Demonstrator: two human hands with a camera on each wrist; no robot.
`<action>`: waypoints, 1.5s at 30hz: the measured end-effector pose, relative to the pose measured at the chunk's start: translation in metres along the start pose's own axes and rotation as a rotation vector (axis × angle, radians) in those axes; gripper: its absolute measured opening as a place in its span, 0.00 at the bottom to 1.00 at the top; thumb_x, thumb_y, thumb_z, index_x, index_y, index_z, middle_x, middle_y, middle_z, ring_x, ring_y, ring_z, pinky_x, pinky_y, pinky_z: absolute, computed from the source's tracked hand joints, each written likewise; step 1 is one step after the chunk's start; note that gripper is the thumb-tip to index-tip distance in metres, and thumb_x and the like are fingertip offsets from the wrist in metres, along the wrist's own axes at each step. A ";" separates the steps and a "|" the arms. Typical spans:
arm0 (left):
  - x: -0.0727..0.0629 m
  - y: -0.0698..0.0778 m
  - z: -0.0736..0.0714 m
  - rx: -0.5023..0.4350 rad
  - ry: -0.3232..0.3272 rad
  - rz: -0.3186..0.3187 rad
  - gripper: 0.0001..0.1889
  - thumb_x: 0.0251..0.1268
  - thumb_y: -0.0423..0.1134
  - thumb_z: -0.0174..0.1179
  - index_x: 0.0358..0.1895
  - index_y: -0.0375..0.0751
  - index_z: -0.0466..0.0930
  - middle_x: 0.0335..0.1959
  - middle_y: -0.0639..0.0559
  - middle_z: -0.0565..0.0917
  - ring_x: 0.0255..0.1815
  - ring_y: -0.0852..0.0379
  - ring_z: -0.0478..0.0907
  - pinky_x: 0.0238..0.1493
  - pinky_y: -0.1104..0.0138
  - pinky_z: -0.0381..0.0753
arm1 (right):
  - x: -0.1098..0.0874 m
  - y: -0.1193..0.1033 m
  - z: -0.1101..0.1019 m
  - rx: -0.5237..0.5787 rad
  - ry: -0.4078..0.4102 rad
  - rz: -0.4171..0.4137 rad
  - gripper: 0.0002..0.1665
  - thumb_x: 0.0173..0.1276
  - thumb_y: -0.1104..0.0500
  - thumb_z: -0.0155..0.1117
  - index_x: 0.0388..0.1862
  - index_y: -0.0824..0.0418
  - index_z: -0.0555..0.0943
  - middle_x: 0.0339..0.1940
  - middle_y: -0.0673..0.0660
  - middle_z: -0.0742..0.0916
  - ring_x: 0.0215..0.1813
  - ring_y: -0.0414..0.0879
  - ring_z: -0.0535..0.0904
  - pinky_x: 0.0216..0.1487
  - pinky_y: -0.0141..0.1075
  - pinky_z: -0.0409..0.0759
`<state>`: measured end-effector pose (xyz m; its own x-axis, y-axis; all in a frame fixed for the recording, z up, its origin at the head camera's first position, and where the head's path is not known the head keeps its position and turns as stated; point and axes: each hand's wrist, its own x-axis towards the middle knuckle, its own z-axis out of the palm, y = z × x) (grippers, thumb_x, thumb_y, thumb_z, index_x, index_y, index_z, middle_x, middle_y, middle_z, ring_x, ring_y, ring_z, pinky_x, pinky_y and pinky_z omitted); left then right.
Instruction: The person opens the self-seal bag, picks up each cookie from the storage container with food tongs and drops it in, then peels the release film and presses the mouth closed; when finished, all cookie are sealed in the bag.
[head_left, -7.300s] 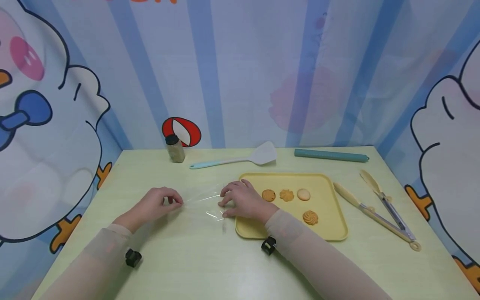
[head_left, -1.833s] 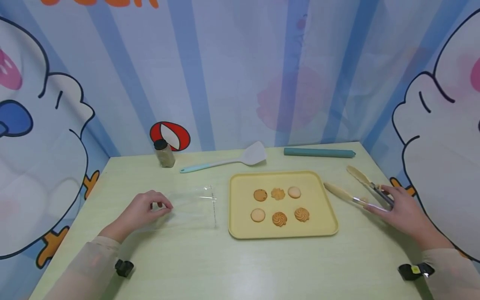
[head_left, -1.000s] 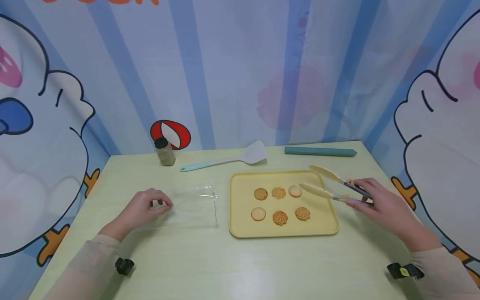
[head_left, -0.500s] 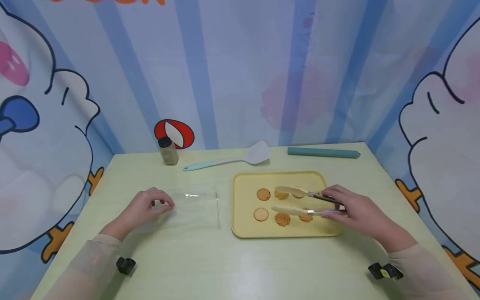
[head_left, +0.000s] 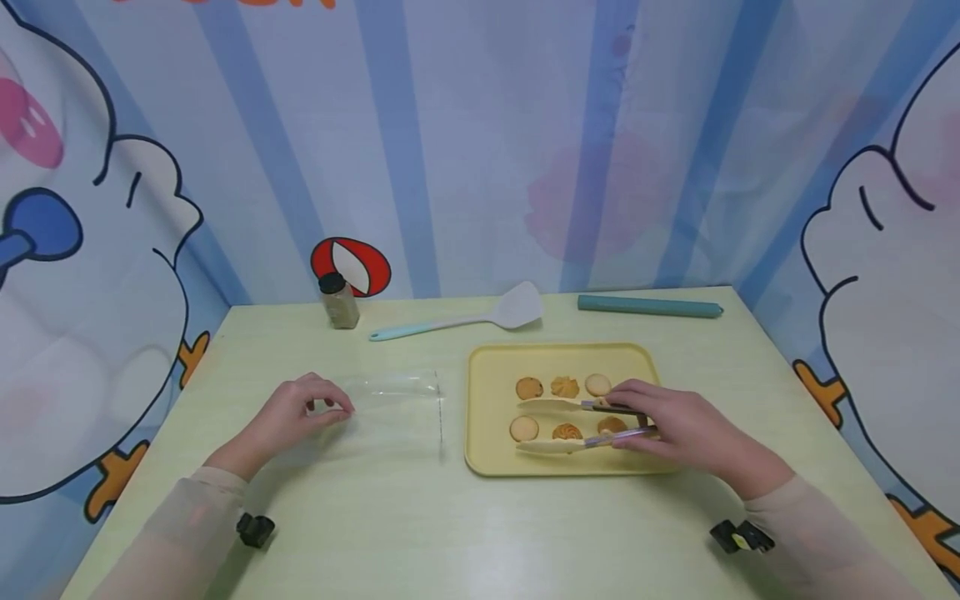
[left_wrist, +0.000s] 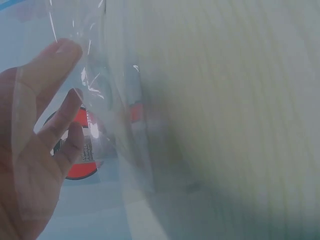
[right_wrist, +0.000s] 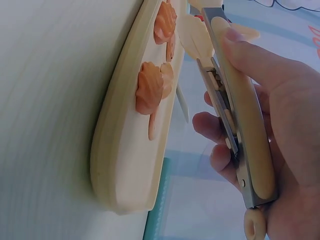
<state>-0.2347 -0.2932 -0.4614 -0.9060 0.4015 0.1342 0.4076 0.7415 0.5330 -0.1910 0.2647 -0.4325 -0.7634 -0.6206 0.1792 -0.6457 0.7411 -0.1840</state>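
My left hand [head_left: 288, 417] pinches the left edge of a clear plastic bag [head_left: 397, 417] held at the table's left; in the left wrist view the fingers show through the film. My right hand [head_left: 693, 425] grips cream-tipped metal tongs [right_wrist: 245, 110], their arms spread over the yellow tray [head_left: 480, 461]. Beneath lie several cookies in two rows. A round pale cookie [head_left: 524, 429] is at the front left, and a swirled cookie [head_left: 567, 431] sits between the tong arms. Another swirled cookie [head_left: 612, 425] is partly hidden by them. Nothing is clasped in the tongs.
Along the back of the table stand a black-capped spice jar [head_left: 342, 306], a spatula [head_left: 517, 307] with a light blue handle, and a teal rod [head_left: 649, 306]. A printed curtain [head_left: 480, 150] rises behind the table.
My right hand has picked the tongs up from the table's right and carried them left over the tray. Earlier it left the bag, while my left hand stayed at the bag's edge.
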 end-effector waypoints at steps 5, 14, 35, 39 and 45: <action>0.000 -0.004 0.003 -0.017 0.007 0.040 0.09 0.63 0.36 0.73 0.40 0.59 0.90 0.38 0.64 0.87 0.42 0.59 0.78 0.40 0.65 0.77 | 0.004 0.001 0.004 -0.002 0.008 -0.038 0.28 0.67 0.42 0.73 0.61 0.55 0.83 0.55 0.47 0.86 0.38 0.35 0.82 0.38 0.36 0.82; 0.000 -0.003 0.005 -0.025 0.011 0.048 0.10 0.63 0.35 0.73 0.40 0.59 0.90 0.38 0.63 0.87 0.42 0.58 0.79 0.40 0.64 0.78 | 0.009 0.001 0.004 -0.034 0.015 -0.048 0.26 0.69 0.42 0.72 0.59 0.55 0.84 0.54 0.47 0.86 0.42 0.40 0.86 0.41 0.41 0.84; -0.002 -0.001 0.005 -0.034 0.023 0.010 0.07 0.64 0.38 0.73 0.41 0.57 0.90 0.38 0.63 0.87 0.42 0.57 0.78 0.41 0.61 0.79 | 0.033 -0.011 0.007 0.015 0.078 -0.055 0.28 0.70 0.40 0.70 0.63 0.52 0.82 0.56 0.44 0.85 0.40 0.37 0.85 0.41 0.40 0.83; -0.001 -0.001 0.005 -0.028 0.026 0.008 0.07 0.64 0.38 0.73 0.41 0.57 0.90 0.38 0.64 0.87 0.42 0.59 0.78 0.42 0.61 0.80 | 0.049 -0.017 0.009 0.024 0.082 -0.075 0.28 0.71 0.39 0.69 0.63 0.52 0.82 0.56 0.45 0.86 0.39 0.35 0.84 0.41 0.39 0.83; -0.001 0.001 0.003 -0.033 0.023 0.000 0.07 0.64 0.38 0.73 0.42 0.56 0.90 0.39 0.64 0.87 0.44 0.58 0.79 0.43 0.60 0.80 | 0.075 -0.027 0.012 0.028 0.060 -0.111 0.28 0.72 0.38 0.67 0.62 0.51 0.83 0.56 0.45 0.85 0.42 0.39 0.86 0.42 0.39 0.83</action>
<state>-0.2334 -0.2909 -0.4635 -0.9085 0.3887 0.1536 0.4041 0.7234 0.5598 -0.2313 0.1945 -0.4259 -0.6849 -0.6816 0.2575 -0.7273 0.6606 -0.1860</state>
